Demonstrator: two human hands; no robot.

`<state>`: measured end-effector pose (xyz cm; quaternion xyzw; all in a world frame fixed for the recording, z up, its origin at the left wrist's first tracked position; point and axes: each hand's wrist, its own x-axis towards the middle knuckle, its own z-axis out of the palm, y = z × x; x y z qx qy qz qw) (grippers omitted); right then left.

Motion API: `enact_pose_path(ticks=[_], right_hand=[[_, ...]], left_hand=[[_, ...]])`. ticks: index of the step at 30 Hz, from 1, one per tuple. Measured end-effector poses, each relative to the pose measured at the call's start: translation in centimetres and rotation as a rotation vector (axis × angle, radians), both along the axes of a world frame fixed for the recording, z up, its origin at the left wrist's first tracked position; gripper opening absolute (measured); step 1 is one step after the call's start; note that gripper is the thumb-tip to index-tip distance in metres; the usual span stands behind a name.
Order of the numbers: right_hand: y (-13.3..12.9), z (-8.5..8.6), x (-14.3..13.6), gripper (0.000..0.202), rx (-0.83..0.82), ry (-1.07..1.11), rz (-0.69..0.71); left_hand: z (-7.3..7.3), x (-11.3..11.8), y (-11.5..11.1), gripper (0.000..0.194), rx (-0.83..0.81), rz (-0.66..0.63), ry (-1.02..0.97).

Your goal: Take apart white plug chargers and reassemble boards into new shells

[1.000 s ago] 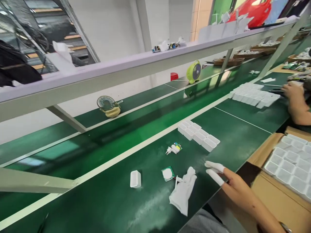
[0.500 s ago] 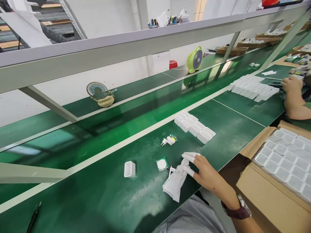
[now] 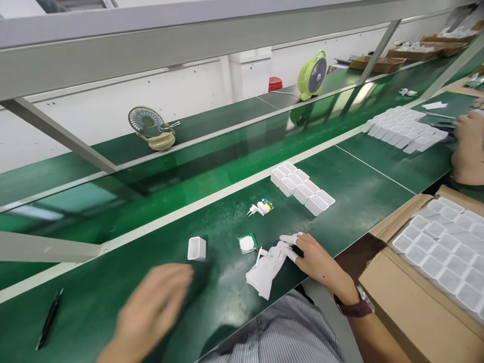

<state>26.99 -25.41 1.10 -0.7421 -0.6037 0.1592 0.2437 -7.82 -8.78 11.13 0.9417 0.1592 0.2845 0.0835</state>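
Observation:
My left hand [image 3: 155, 305] is smeared by motion over the near left of the green bench, just below a small white plastic case [image 3: 196, 248]; I cannot make out its fingers. White covers sit on several fingertips of my right hand [image 3: 308, 254], which has the end of a crumpled white cloth [image 3: 264, 275] between thumb and fingers. On the cloth lies a small white plastic part [image 3: 262, 254]. Just left of it is a green circuit board [image 3: 247, 243] with a white pad on top. Farther back lies a plug with a circuit board [image 3: 260, 206].
White cases [image 3: 302, 186] stand in a cluster beyond my right hand, with a larger group [image 3: 404, 128] farther right. A cardboard box [image 3: 401, 302] of white cases is at right. A slim black tool [image 3: 50, 320] lies at left. Another person's hand [image 3: 469, 136] shows at the right edge.
My left hand has come into view from below, near the white case. The view has tilted down slightly. My right hand stays at the cloth, which lies flatter.

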Motion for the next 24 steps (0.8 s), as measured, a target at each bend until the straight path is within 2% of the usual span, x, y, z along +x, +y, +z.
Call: enact_pose_path(ticks=[3,5,6,8,10,13,15,18,21,24], right_hand=[[-0.1,2.0,-0.1,0.036,-0.039,0.092,0.026],[-0.6,3.5,0.0,0.034,-0.066,0.183,0.052],[-0.9,4.1,0.1,0.034,-0.081,0.245,0.066],[-1.5,5.3,0.3,0.033,-0.100,0.395,0.082],[-1.9,6.1,0.5,0.034,-0.084,0.548,0.040],[-1.5,6.6,0.6,0.039,-0.017,0.699,-0.111],[-0.7,6.7,0.2,0.043,0.005,0.761,-0.160],[0.6,7.0,-0.8,0.044,0.013,0.818,-0.110],[1.5,7.9,-2.1,0.040,0.017,0.825,0.008],[1.9,8.8,-3.3,0.039,0.007,0.783,0.175]], left_hand=[[-4.0,5.2,-2.2,0.049,0.035,-0.310,0.311],[-5.6,8.1,-4.1,0.041,-0.001,-0.364,0.340],[-5.9,9.1,-4.7,0.035,-0.055,-0.385,0.308],[-5.7,9.9,-5.3,0.025,-0.300,-0.413,0.199],[-4.6,9.6,-5.0,0.016,-0.726,-0.353,0.035],[-2.9,8.5,-3.8,0.007,-1.383,-0.084,-0.315],[-2.3,7.9,-3.4,0.013,-1.653,0.056,-0.508],[-2.2,7.3,-3.8,0.018,-1.793,0.148,-0.654],[-1.9,6.3,-4.4,0.019,-1.761,0.205,-0.741],[-0.3,4.2,-4.4,0.021,-1.649,0.278,-0.805]])
